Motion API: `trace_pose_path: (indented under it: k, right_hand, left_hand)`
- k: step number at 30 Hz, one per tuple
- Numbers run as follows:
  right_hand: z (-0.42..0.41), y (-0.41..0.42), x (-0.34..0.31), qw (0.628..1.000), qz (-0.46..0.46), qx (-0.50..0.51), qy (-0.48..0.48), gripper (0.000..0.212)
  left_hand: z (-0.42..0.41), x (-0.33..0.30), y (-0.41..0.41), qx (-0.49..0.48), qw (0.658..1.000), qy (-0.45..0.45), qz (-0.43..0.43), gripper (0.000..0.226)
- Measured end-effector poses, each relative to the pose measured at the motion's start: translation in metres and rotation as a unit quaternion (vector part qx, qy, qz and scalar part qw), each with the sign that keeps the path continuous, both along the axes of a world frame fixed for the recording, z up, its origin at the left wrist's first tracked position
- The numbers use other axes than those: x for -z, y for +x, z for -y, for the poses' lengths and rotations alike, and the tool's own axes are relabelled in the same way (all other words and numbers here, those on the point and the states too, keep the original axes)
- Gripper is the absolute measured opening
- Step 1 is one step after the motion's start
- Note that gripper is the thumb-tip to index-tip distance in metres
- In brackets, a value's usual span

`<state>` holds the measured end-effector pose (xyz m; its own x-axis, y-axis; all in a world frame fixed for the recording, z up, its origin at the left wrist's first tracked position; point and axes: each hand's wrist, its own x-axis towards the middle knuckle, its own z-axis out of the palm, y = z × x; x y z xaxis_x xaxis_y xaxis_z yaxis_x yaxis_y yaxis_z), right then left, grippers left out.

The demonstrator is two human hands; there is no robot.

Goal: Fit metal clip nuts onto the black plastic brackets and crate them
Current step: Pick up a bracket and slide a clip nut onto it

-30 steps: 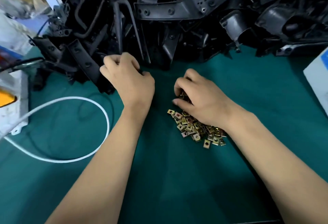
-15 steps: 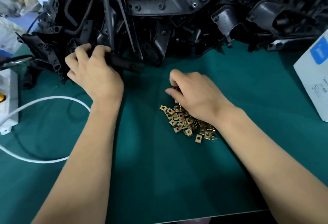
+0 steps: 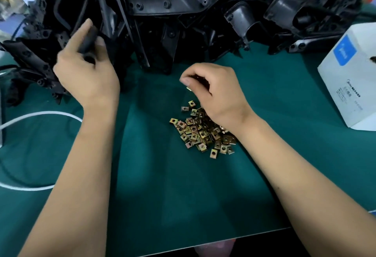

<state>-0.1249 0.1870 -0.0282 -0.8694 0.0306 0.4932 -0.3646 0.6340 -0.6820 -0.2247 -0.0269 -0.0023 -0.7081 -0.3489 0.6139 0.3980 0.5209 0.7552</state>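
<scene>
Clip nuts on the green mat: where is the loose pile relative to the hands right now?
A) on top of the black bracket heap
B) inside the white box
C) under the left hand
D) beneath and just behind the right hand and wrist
D: the clip nuts lie on the green mat partly under the right hand and wrist, well apart from the left hand.
</scene>
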Motion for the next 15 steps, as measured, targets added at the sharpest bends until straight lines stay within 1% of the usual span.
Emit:
trace_pose_path:
  k: [1, 3, 6, 7, 8, 11, 12, 15]
  right_hand:
    - [-0.001, 0.0, 0.0, 1.0, 0.006, -0.008, -0.005, 0.014]
    - [-0.001, 0.0, 0.001, 0.999, 0.024, -0.022, -0.002, 0.018]
    - [0.003, 0.001, 0.001, 0.999, 0.037, -0.037, 0.015, 0.022]
    - [0.003, 0.001, 0.001, 0.998, 0.039, -0.038, 0.021, 0.021]
    - [0.003, 0.001, 0.002, 0.998, 0.044, -0.036, 0.026, 0.02]
    - [0.002, 0.003, 0.004, 0.998, 0.065, -0.013, 0.016, 0.016]
    - [0.001, 0.003, 0.005, 0.998, 0.067, -0.008, 0.007, 0.016]
    - [0.001, 0.003, 0.005, 0.998, 0.06, 0.002, -0.007, 0.015]
  left_hand:
    - [0.001, 0.001, -0.001, 0.011, 1.0, 0.029, 0.005, 0.038]
    - [-0.001, -0.001, 0.003, 0.024, 0.999, 0.035, -0.032, 0.035]
    - [-0.009, -0.003, 0.01, 0.05, 0.982, -0.002, -0.183, 0.026]
    - [-0.012, -0.005, 0.009, 0.067, 0.979, 0.006, -0.194, 0.025]
    - [-0.013, -0.006, 0.007, 0.086, 0.98, 0.003, -0.18, 0.027]
    - [-0.017, -0.002, 0.007, 0.123, 0.989, -0.055, -0.064, 0.035]
    - [-0.019, 0.001, 0.008, 0.132, 0.99, -0.043, -0.04, 0.035]
    - [-0.026, 0.005, 0.01, 0.155, 0.982, 0.1, 0.048, 0.032]
